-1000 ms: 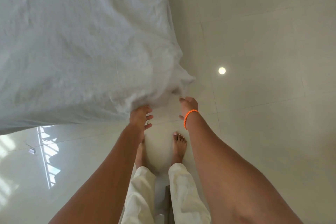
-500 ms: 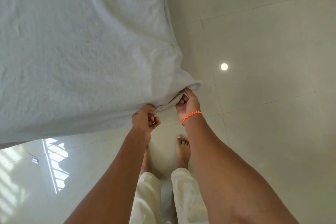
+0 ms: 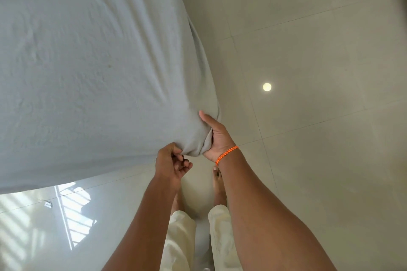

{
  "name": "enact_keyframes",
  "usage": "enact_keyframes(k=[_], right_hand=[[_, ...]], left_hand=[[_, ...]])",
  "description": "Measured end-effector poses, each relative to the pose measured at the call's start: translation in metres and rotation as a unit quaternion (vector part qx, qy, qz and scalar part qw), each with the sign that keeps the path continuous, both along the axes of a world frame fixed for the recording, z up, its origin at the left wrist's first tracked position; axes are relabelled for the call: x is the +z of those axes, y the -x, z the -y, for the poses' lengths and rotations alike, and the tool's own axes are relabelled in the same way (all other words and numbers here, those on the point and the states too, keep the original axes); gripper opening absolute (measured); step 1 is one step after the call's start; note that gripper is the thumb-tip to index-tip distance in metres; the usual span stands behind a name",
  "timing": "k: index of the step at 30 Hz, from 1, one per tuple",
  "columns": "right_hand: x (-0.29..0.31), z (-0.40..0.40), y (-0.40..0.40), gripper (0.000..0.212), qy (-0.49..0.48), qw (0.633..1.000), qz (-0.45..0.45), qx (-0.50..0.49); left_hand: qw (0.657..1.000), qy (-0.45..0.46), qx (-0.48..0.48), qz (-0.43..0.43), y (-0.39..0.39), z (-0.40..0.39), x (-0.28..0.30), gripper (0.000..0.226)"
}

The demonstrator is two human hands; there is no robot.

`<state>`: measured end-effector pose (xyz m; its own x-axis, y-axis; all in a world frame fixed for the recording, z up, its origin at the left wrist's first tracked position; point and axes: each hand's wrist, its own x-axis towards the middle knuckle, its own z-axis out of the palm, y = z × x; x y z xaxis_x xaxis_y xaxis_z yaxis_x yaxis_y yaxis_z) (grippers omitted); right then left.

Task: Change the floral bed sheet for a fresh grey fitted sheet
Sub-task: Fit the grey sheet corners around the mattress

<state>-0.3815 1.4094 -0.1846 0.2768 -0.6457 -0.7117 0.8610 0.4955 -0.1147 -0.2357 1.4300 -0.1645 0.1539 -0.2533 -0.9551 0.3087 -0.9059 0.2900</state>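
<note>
— Fingers (image 3: 176,161) of the left hand (image 3: 170,164) are curled in, pinching the hem of the grey fitted sheet (image 3: 88,68) at the bed's near corner. Why there, do you think?

— My guess: that is where the sheet's corner pocket gathers. The right hand (image 3: 217,136) has the same corner from the other side, thumb up along the cloth and palm wrapped round a bunched fold, its fingers hidden behind the fabric. Two grips on one corner look like the hold for drawing it down over the mattress.

— So where does the sheet lie overall?

— Spread across the whole bed top, filling the upper left of the view, hanging over the near edge and the right side. I see no floral sheet anywhere, so I judge the task is in its fitting stage.

— What is the cloth like?

— Matte, soft, lightly crumpled, probably woven cotton. Creases fan out from the gripped corner, which suggests tension there. It folds thickly at the corner and ought to stretch a little.

— And around it?

— An orange braided wristband (image 3: 226,155) on the right wrist, cream trousers (image 3: 180,237) and bare feet below, and a glossy pale tiled floor (image 3: 319,116) with a round lamp reflection (image 3: 267,87) and window light at lower left.
</note>
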Motion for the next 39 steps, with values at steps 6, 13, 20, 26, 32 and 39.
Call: enact_keyframes(k=[6,13,20,26,32,39], right_hand=[[0.021,0.006,0.005,0.033,-0.009,0.998,-0.023,-0.063],[0.049,-0.028,0.024,0.037,-0.010,0.999,-0.017,0.031],[0.023,-0.075,0.044,0.030,-0.173,0.954,-0.240,0.050],[-0.015,-0.129,0.034,0.029,-0.527,0.702,-0.478,0.006],[-0.035,-0.151,0.015,0.046,-0.470,0.773,-0.416,0.095],[-0.040,-0.114,0.029,0.032,-0.334,0.796,-0.455,0.220]], left_hand=[[0.999,0.034,0.018,-0.014,0.004,-0.003,0.021,0.022],[0.981,0.113,0.080,-0.138,0.015,-0.024,0.037,0.029],[0.999,0.024,0.023,-0.026,0.021,-0.054,0.024,0.033],[0.994,-0.054,-0.061,0.073,0.025,-0.065,0.011,0.030],[0.987,-0.058,-0.116,0.098,0.023,-0.053,0.003,0.023],[0.993,-0.016,-0.083,0.084,0.043,-0.018,-0.001,0.020]])
